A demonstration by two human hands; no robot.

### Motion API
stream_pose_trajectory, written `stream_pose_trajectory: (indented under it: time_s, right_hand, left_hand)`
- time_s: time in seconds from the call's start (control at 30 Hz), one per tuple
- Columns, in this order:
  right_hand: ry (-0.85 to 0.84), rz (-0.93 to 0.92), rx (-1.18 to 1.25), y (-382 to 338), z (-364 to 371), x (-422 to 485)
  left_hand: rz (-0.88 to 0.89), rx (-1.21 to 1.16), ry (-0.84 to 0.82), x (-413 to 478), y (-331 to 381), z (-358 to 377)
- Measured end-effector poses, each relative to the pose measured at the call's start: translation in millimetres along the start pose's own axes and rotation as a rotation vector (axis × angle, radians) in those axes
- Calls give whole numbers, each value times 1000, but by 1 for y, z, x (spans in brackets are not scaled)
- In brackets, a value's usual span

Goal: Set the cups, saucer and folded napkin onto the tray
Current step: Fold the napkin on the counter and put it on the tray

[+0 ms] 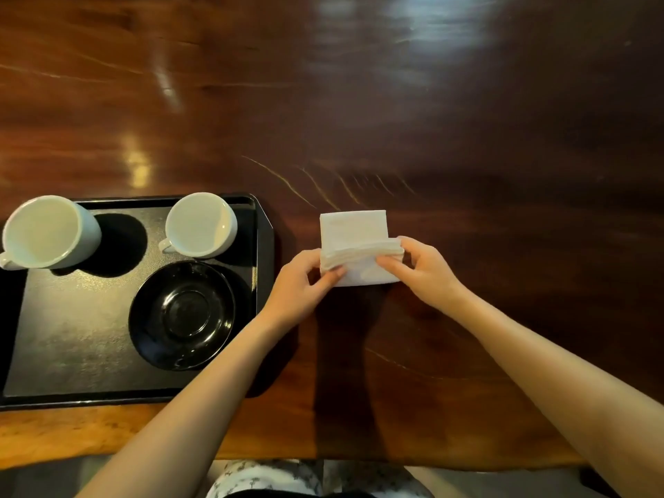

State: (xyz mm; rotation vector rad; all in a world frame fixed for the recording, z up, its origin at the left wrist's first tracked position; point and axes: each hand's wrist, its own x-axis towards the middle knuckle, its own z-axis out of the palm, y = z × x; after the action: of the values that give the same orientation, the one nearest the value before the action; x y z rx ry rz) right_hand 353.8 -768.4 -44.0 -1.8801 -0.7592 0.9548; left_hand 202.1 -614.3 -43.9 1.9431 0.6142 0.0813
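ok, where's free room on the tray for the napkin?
Bare patch: the tray's near-left floor, bordered by the black saucer on the right and the left cup behind. Far-right corner is crowded: right cup sits just behind the saucer. Both hands, left hand and right hand, hold the napkin.

Dark polished wood table (431, 120) fills nearly the whole frame.

Reddish-brown top w/ visible grain; pale streaks run diagonally thru the centre. Glossy finish: a broad bluish-white glare sits at upper right, a narrow bright streak at upper left, a warm yellowish spot at mid-left. Near edge of the table crosses the bottom of the frame, lighter orange-brown there. Below it, a strip of greyish floor (54, 479) at lower left, blurred.
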Motion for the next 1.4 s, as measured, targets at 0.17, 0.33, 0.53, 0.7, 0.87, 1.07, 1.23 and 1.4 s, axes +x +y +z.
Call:
stream_pose_trajectory:
  time_s: [0.17, 0.33, 0.53, 0.7, 0.87, 1.07, 1.23, 1.4]
  right_hand:
    - [258, 125, -5, -6, 19, 27]
    - [514, 210, -161, -3, 39, 44]
    - [643, 230, -474, -5, 49, 57]
    - [718, 229, -550, -5, 51, 63]
    - [791, 200, -684, 5, 53, 72]
    - [831, 154, -877, 15, 50, 78]
    - [543, -238, -984, 25, 45, 79]
    - [48, -225, -1065, 29, 22, 76]
  left_hand:
    - [-166, -144, 231, 31, 11, 17]
    - [-218, -40, 365, 56, 16, 31]
    - [-203, 220, 376, 70, 10, 34]
    - [-130, 375, 358, 79, 12, 34]
    - [-194, 635, 310, 90, 8, 40]
    - [-19, 818, 445, 95, -14, 44]
    - [54, 785, 166, 101, -20, 37]
    - [4, 884, 95, 102, -23, 31]
